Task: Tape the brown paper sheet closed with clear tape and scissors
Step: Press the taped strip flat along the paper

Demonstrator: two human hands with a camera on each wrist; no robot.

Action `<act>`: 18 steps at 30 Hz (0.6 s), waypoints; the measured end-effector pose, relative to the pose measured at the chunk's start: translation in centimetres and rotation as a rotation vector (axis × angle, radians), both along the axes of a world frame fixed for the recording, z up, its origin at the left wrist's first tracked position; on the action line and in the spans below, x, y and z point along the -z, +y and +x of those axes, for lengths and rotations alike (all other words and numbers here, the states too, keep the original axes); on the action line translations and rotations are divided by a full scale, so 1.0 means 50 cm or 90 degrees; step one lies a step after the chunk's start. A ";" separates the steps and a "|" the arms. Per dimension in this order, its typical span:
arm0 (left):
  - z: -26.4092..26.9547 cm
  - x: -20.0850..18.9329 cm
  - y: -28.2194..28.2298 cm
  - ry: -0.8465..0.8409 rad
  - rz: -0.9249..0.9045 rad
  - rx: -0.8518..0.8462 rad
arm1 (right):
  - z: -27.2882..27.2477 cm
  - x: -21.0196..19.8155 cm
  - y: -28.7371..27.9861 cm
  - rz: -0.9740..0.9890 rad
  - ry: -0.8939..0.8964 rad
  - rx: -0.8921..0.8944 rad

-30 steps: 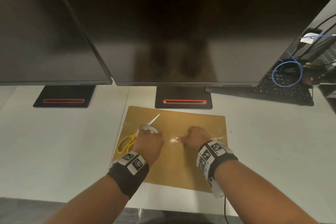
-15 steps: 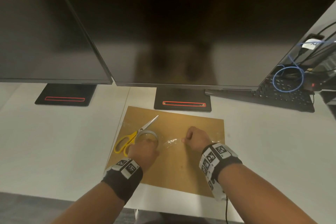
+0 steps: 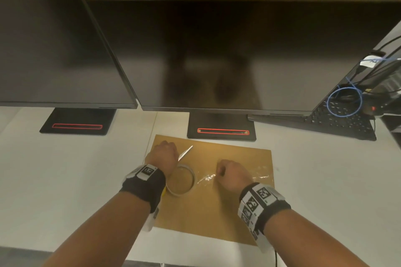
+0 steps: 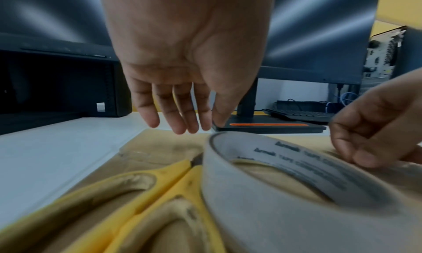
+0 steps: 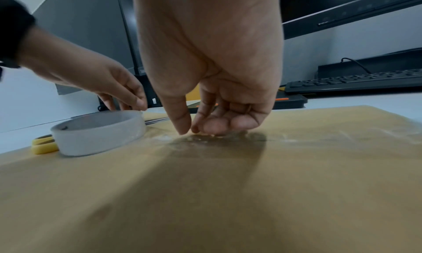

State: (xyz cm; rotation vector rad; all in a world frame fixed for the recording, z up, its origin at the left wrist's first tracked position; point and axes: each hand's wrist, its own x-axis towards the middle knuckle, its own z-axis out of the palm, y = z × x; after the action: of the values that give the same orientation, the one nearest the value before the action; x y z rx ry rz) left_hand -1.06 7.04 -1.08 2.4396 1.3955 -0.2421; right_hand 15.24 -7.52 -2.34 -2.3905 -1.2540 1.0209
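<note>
The brown paper sheet point(image 3: 217, 212) lies flat on the white desk. A strip of clear tape point(image 3: 261, 176) runs across it, crinkled at its left end. My right hand point(image 3: 230, 174) has curled fingers, and thumb and forefinger point(image 5: 189, 130) meet on that crinkled end. The white tape roll point(image 3: 191, 171) lies flat on the sheet's left part, against the yellow-handled scissors point(image 4: 141, 193). Only the scissors' blade point(image 3: 185, 152) shows in the head view. My left hand point(image 3: 162, 154) hovers beyond the roll, its fingers point(image 4: 182, 125) hanging straight and holding nothing.
Two dark monitors point(image 3: 217, 50) stand close behind the sheet on black bases point(image 3: 221, 130). A black keyboard point(image 3: 338, 119) and blue cable point(image 3: 345, 102) lie at the back right. The desk's front edge point(image 3: 195, 251) is near my forearms.
My left hand set the tape roll down on the sheet beside the scissors, let go, and moved away toward the monitors. My right hand stayed on the tape.
</note>
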 end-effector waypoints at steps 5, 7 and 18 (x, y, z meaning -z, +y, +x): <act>0.007 0.007 0.041 0.055 -0.103 0.044 | -0.029 0.012 0.006 0.013 -0.062 -0.026; 0.011 0.008 0.048 0.064 -0.101 0.076 | -0.032 0.014 0.005 0.015 -0.068 -0.021; 0.015 -0.005 0.047 -0.004 -0.128 0.102 | -0.031 0.022 0.000 0.037 -0.043 0.012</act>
State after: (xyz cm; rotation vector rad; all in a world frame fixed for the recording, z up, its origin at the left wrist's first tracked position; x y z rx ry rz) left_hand -0.32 9.40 -0.85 2.3834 1.1142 -0.3909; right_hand 13.70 -7.53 -3.46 -2.4065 -1.2634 0.8919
